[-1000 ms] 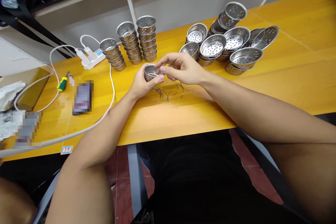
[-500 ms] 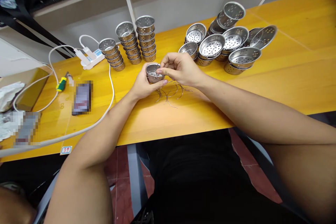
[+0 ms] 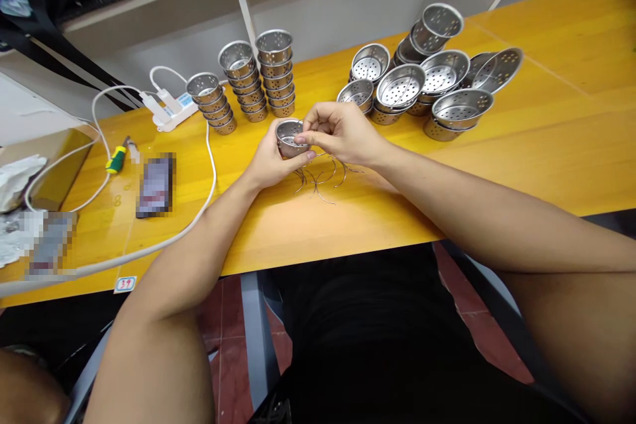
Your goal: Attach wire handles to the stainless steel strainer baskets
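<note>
My left hand [image 3: 272, 158] is wrapped around a small perforated metal cup [image 3: 289, 134], its open mouth facing up and its thumb low on the near side. At the cup's right rim, my right hand [image 3: 338, 131] is closed in a pinch. A thin wire seems to be between its fingertips, mostly hidden by the fingers. Several loose curved wires [image 3: 320, 182] lie on the table just below both hands.
Behind my left hand stand three stacks of perforated cups [image 3: 237, 76]. More cups with wire handles [image 3: 401, 87] are piled at the back right. On the left are a power strip [image 3: 173, 111], a white cable [image 3: 211, 172], a screwdriver [image 3: 117, 158] and a phone [image 3: 156, 185].
Almost nothing differs. The right fingertips have shifted very slightly at the cup's rim, and the left hand keeps its hold on the cup.
</note>
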The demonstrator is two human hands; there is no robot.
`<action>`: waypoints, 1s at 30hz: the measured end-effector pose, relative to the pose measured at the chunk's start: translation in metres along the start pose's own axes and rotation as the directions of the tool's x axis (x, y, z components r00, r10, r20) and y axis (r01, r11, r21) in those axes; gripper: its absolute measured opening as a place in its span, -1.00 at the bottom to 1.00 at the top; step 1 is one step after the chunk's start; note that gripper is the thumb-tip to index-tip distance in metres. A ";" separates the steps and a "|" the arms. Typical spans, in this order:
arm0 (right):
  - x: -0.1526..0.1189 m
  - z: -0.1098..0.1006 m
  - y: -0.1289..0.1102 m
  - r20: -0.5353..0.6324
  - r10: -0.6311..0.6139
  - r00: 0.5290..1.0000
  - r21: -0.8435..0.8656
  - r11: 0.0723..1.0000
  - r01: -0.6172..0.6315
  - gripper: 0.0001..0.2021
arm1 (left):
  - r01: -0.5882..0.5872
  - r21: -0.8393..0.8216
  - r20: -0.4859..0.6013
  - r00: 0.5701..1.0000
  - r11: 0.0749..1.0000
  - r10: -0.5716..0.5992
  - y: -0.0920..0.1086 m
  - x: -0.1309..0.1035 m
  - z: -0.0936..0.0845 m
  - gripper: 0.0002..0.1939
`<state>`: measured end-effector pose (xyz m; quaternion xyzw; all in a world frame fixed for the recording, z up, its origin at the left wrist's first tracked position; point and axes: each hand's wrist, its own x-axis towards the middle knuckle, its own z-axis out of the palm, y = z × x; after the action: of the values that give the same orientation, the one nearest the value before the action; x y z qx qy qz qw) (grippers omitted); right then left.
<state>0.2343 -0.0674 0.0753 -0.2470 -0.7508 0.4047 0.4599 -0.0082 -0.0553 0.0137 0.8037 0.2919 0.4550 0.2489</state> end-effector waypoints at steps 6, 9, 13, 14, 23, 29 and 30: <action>-0.001 0.000 -0.002 -0.003 0.001 1.000 0.007 1.000 -0.001 -0.22 | -0.021 0.017 0.012 1.000 1.000 0.020 0.003 -0.001 0.001 -0.10; -0.005 -0.003 -0.004 0.012 -0.016 1.000 -0.058 0.998 0.017 -0.24 | -0.007 0.043 0.007 1.000 0.999 0.007 0.002 -0.001 0.000 -0.04; -0.009 -0.011 -0.006 -0.033 -0.110 0.993 -0.239 0.966 0.099 -0.37 | 0.000 0.128 -0.041 0.999 0.992 0.005 -0.006 0.000 -0.005 0.06; -0.010 -0.014 -0.006 -0.022 -0.144 0.989 -0.289 0.948 0.132 -0.43 | -0.008 0.142 -0.048 0.999 0.990 0.015 -0.008 0.000 -0.006 0.08; -0.011 -0.024 -0.001 0.145 -0.272 0.951 -0.479 0.822 0.308 -0.69 | -0.102 0.152 -0.099 0.988 0.983 0.118 -0.022 0.003 -0.008 0.10; -0.012 -0.022 0.005 0.192 -0.205 0.960 -0.472 0.838 0.274 -0.68 | -0.151 0.067 -0.088 0.984 0.986 0.157 -0.026 0.005 -0.005 0.08; -0.012 -0.022 0.007 0.204 -0.199 0.959 -0.462 0.844 0.273 -0.67 | -0.156 0.055 -0.081 0.984 0.986 0.160 -0.026 0.005 -0.005 0.07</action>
<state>0.2590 -0.0644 0.0692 -0.2291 -0.8848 0.1609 0.3726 -0.0167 -0.0326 0.0013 0.8100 0.2485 0.4998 0.1800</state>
